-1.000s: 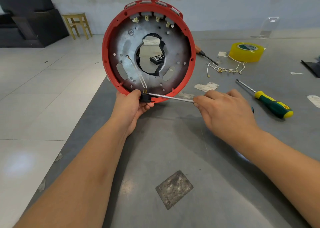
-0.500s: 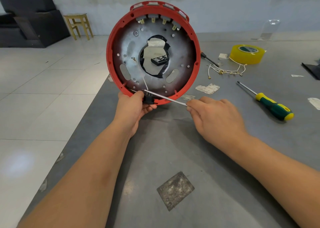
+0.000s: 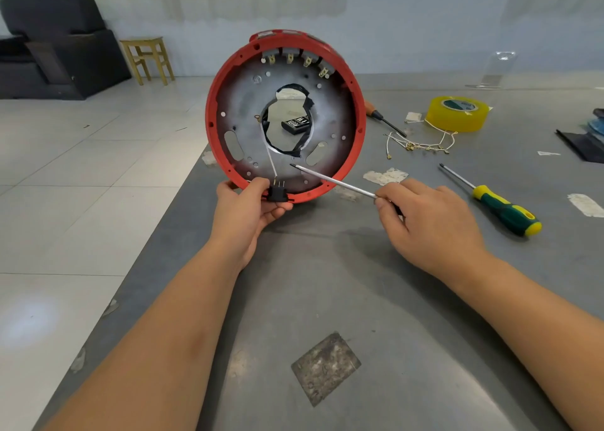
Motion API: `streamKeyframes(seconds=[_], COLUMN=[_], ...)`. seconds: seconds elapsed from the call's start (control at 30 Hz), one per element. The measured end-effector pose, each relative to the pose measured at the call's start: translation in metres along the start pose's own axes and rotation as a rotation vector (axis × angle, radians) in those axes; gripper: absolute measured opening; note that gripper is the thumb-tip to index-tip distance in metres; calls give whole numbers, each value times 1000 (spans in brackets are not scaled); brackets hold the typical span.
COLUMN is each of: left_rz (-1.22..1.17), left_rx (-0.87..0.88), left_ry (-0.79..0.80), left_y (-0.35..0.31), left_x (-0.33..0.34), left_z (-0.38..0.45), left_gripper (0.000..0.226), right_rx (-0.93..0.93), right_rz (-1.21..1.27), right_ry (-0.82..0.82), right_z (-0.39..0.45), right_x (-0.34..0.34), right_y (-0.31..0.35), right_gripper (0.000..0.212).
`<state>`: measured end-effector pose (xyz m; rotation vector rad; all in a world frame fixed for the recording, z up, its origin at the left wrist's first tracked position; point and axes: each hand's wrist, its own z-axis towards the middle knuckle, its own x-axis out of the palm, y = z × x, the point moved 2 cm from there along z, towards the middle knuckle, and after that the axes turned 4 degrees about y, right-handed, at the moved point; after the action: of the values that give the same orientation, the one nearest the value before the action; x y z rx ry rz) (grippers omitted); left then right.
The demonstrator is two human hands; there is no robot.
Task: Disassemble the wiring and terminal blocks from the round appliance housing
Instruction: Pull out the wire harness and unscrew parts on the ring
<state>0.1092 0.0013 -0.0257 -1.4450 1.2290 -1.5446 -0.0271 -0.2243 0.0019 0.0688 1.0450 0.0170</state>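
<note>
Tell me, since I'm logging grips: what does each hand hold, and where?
Left hand holds the red housing at its bottom rim, by the black connector. Right hand grips the screwdriver at its handle.

The near worktop between both forearms lies open. To the right, a green-handled screwdriver, loose wires and a tape roll obstruct passage. The upright red housing blocks the centre.

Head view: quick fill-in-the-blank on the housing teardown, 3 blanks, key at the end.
1. The left hand steadies the ____ round housing at its lower rim.
2. The right hand holds a screwdriver by its ____.
3. The roll of ____ tape lies on the table behind the loose wires.

Missing words: red; shaft; yellow
</note>
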Motion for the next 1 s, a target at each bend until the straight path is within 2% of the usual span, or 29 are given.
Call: streamKeyframes(seconds=[0.17,0.33,0.53,0.73,0.87,1.0], left_rz=[-111,-163,-117,-98,-146,-194], left_rx=[-9,-23,16,12,7,3], left_ry=[54,149,233,271,215,158], left_y=[-2,-5,-6,-6,-5,-5], left_x=[-3,-6,-4,-6,-6,-8], left_z=[-1,-5,-9,-8,-7,-5], left_gripper=[61,82,78,85,78,72], right_rx=[7,-18,-111,-93,-57,-176], right_rz=[-4,15,-4,-15,53,57], right_ry=[-5,-29,-47,-81,56,269], right_z=[-1,0,6,5,0,-3], right_x=[-5,-9,-10,-13,-11,-10], right_y=[-14,-2,13,14,-10,-30], right_gripper=[28,8,21,18,11,10])
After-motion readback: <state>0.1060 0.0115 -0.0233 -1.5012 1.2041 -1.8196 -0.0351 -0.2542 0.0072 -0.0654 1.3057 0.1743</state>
